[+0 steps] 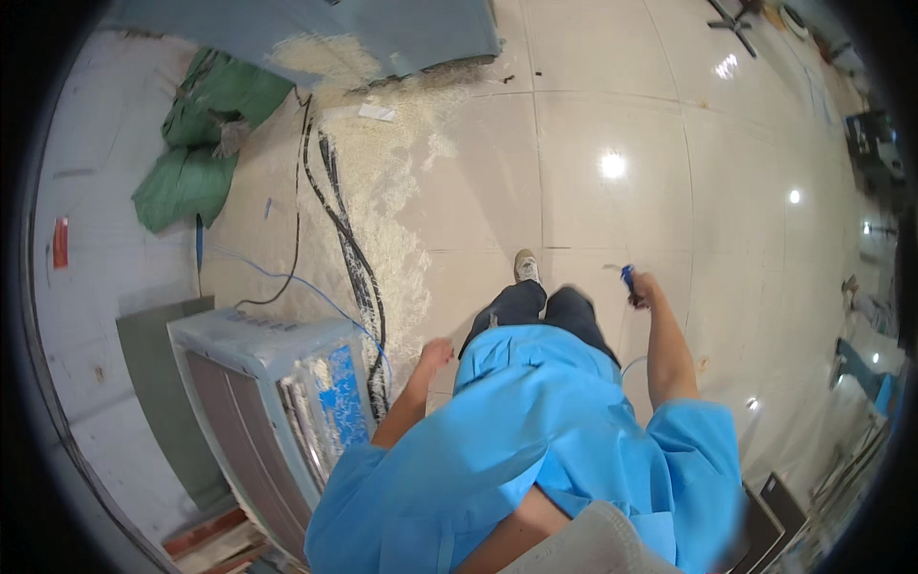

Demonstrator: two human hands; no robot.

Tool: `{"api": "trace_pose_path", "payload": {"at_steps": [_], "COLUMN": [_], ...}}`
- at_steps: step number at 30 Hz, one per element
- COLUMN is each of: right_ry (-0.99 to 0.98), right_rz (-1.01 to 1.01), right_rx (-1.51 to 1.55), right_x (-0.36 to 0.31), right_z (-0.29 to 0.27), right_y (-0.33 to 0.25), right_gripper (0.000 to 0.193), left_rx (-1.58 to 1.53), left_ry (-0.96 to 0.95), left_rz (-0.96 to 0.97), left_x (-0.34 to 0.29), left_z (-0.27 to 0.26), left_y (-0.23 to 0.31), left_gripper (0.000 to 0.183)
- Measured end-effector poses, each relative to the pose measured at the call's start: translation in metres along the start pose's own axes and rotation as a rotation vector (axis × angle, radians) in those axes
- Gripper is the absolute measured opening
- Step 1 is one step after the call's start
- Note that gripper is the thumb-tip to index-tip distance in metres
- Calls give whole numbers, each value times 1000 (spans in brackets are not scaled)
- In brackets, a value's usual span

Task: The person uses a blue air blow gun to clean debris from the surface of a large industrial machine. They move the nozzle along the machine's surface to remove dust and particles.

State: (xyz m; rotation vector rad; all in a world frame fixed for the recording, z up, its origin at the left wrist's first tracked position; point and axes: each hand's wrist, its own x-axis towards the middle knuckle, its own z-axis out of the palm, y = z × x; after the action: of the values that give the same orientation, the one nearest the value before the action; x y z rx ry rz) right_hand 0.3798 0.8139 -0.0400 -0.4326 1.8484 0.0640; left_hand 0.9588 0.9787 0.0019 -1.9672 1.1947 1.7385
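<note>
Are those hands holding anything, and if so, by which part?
The right hand holds a blue-and-dark tool, apparently by its handle, with the thin tip sticking out. The left hand seems empty.

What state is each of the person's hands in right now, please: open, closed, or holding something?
Left hand: no held object visible; open or closed cannot be told.
Right hand: closed around a blue-and-dark handheld tool.

Hand tool (627, 277), blue and dark: grip covered by right hand (646, 289); exact kind too small to tell. Blue-grey casing (421, 33): cut by top edge. Right trouser leg (579, 308): foot hidden. Clutter (870, 311), tiled floor's (612, 210) right edge: blurred.
</note>
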Motion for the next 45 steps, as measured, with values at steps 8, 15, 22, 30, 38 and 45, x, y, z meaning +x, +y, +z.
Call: {"api": "trace_pose_path", "payload": {"at_steps": [8, 15, 22, 30, 38, 45], "right_ry": [389, 208, -144, -219, -266, -412], "right_rz": [47, -86, -99, -130, 44, 35], "right_rx": [588, 559, 139, 124, 232, 174], "right_x": [56, 178, 250, 304, 354, 363], "right_z": [-118, -168, -169, -160, -104, -43], "right_y": [-65, -181, -307, -367, -383, -421], "right_gripper": [57, 51, 50, 45, 44, 41], "left_rx": [-153, -69, 170, 280, 413, 409], "left_ry": [383, 302, 285, 411, 713, 662], "left_rz": [238, 249, 179, 147, 306, 434], "left_x": [132, 243, 446, 692, 847, 835], "left_z": [-215, -276, -314, -346, -338, -315], "left_y": [264, 519, 622, 678, 642, 630], "left_gripper": [32, 36, 47, 61, 46, 33]}}
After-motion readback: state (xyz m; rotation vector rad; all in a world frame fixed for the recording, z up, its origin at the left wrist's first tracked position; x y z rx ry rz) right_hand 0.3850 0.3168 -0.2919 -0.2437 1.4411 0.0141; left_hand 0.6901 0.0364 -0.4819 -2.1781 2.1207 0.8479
